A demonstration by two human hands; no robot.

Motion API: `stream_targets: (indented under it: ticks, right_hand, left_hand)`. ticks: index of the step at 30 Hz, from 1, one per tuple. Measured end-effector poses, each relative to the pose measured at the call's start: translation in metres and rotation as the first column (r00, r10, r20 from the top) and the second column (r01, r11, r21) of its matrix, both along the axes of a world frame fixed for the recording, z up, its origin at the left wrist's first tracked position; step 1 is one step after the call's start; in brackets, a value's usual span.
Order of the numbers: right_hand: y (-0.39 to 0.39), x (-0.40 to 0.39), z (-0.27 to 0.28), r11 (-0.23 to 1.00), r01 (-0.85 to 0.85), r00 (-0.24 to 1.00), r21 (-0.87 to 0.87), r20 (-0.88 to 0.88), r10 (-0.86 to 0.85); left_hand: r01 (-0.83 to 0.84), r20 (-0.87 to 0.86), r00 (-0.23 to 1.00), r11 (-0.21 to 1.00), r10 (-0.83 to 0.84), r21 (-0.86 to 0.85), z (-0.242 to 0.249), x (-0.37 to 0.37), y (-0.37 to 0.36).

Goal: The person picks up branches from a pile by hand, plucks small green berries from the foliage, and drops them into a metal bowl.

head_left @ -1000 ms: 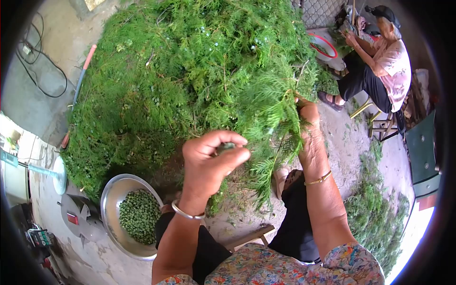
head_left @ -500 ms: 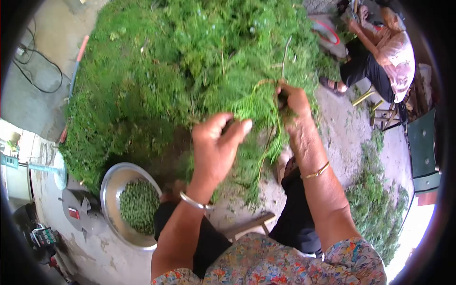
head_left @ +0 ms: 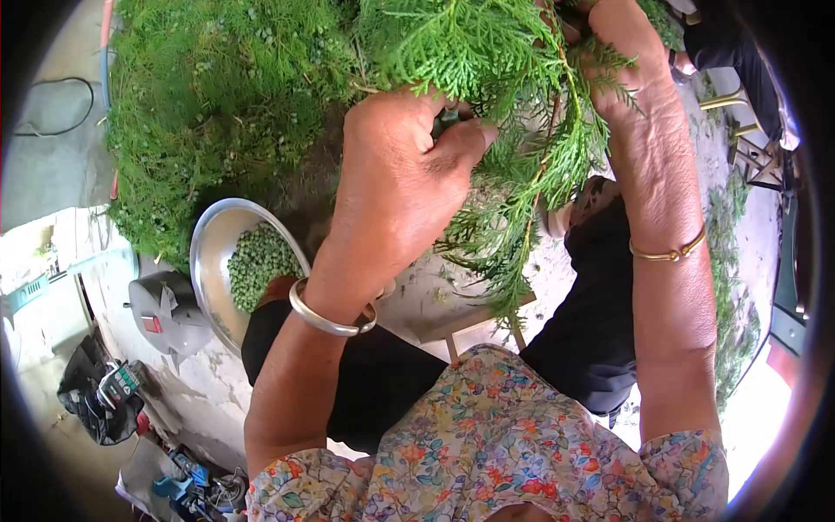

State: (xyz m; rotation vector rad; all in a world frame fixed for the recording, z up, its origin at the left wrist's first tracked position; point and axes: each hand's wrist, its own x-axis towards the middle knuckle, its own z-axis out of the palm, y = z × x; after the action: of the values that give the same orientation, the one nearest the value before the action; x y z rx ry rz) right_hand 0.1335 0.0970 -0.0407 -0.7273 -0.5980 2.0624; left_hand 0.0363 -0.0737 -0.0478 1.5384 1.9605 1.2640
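My right hand (head_left: 622, 52), at the top of the head view, is closed on a leafy evergreen branch (head_left: 531, 165). The branch has flat, scaly green sprays and hangs down between my arms; part of that hand's grip is cut off by the frame edge. Close beside the foliage, my left hand (head_left: 409, 165) curls with thumb and fingers together around a small bluish-green cone (head_left: 447, 119), only partly visible. Below and left of it stands a metal bowl (head_left: 206, 261) holding a heap of small green cones (head_left: 261, 261).
A large pile of cut evergreen branches (head_left: 217, 104) covers the ground ahead. A grey round object (head_left: 165, 309) stands left of the bowl. Further left lie a black bag (head_left: 91, 396) and tools. At upper right another person's dark-clad leg (head_left: 735, 52) shows beside a low stool (head_left: 757, 165).
The branch and both hands are now nearer the camera and higher in view. My left hand's thumb and fingers have closed. The view has tilted down.
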Motion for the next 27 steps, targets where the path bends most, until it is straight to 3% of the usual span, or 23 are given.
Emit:
stream_targets:
  ticks: [2, 4, 5, 6, 7, 8, 9, 10, 12, 14, 16, 17, 18, 19, 20, 22, 24, 25, 27]
  right_hand:
    - [-0.011, -0.002, 0.009, 0.998, 0.040, 0.997, 0.039, 0.063, -0.042]
    - [-0.013, 0.007, 0.012, 0.874, -0.266, 0.922, 0.407, 0.372, 0.107]
    - [-0.011, 0.004, 0.009, 0.564, -0.462, 0.678, 0.685, 0.682, -0.273]
    - [-0.008, 0.001, 0.006, 0.570, -0.464, 0.679, 0.678, 0.686, -0.262]
    - [-0.005, -0.001, 0.005, 0.804, -0.325, 0.803, 0.498, 0.595, -0.045]
    - [-0.001, -0.003, 0.004, 0.949, -0.222, 0.905, 0.225, 0.410, 0.115]
    - [0.008, 0.008, -0.014, 0.714, -0.350, 0.904, 0.606, 0.417, 0.089]
    - [0.009, 0.009, -0.017, 0.715, -0.348, 0.906, 0.606, 0.412, 0.092]
    - [0.012, 0.012, -0.022, 0.832, -0.234, 0.971, 0.502, 0.086, 0.222]
    - [0.018, 0.021, -0.020, 0.826, -0.182, 0.983, 0.533, 0.081, 0.165]
    - [0.029, 0.029, -0.011, 0.791, -0.104, 0.995, 0.604, 0.073, 0.074]
    - [0.035, 0.031, -0.009, 0.768, -0.067, 0.997, 0.637, 0.063, 0.035]
    - [0.042, 0.036, -0.011, 0.743, -0.030, 0.999, 0.668, 0.051, -0.006]
    - [0.073, 0.037, -0.045, 0.793, 0.083, 0.994, 0.603, 0.012, -0.113]
    - [0.072, 0.035, -0.043, 0.794, 0.082, 0.994, 0.602, 0.007, -0.108]
    - [0.065, 0.034, -0.032, 0.811, -0.040, 0.969, 0.584, 0.222, -0.112]
    - [0.056, 0.035, -0.013, 0.825, -0.152, 0.897, 0.544, 0.426, -0.116]
    - [0.052, 0.035, -0.003, 0.833, -0.205, 0.845, 0.515, 0.523, -0.115]
    - [0.044, 0.035, 0.014, 0.847, -0.302, 0.708, 0.438, 0.698, -0.109]
  left_hand:
    - [0.048, -0.005, 0.999, 0.998, -0.048, -0.047, 0.006, -0.003, -0.005]
    - [0.097, -0.006, 0.995, 0.991, -0.098, -0.097, 0.014, -0.001, -0.011]
    - [0.092, 0.137, 0.987, 0.991, -0.079, -0.096, 0.019, 0.000, -0.015]
    - [0.084, 0.278, 0.959, 0.992, -0.054, -0.096, 0.024, 0.002, -0.019]
    - [0.069, 0.298, 0.954, 0.993, -0.039, -0.092, 0.029, 0.002, -0.022]
    - [0.066, 0.293, 0.955, 0.993, -0.035, -0.097, 0.035, 0.003, -0.025]
    - [0.047, 0.386, 0.923, 0.992, 0.004, -0.120, 0.041, 0.004, -0.028]
    - [0.028, 0.472, 0.880, 0.989, 0.044, -0.144, 0.046, 0.004, -0.031]
    - [0.020, 0.407, 0.912, 0.983, 0.057, -0.182, 0.050, -0.005, -0.042]
    - [0.348, 0.282, 0.880, 0.923, -0.382, 0.163, 0.047, -0.021, -0.062]
    - [-0.018, 0.404, 0.915, 0.999, 0.000, 0.039, 0.057, -0.025, -0.093]
    - [-0.209, 0.343, 0.911, 0.974, 0.227, -0.091, 0.054, -0.039, -0.105]
    - [-0.395, 0.253, 0.862, 0.896, 0.438, -0.205, 0.046, -0.058, -0.123]
    - [-0.422, 0.070, 0.880, 0.841, 0.470, -0.338, 0.032, -0.087, -0.149]
    - [-0.463, -0.116, 0.878, 0.762, 0.464, -0.454, 0.013, -0.118, -0.180]
    - [-0.373, -0.362, 0.921, 0.603, 0.146, -0.705, -0.028, -0.163, -0.242]
    - [-0.524, -0.593, 0.776, 0.304, -0.216, -0.796, -0.051, -0.159, -0.281]
    - [-0.532, -0.545, 0.820, 0.117, -0.176, -0.838, -0.052, -0.156, -0.281]
    - [-0.631, -0.636, 0.751, 0.089, -0.179, -0.771, -0.064, -0.169, -0.292]
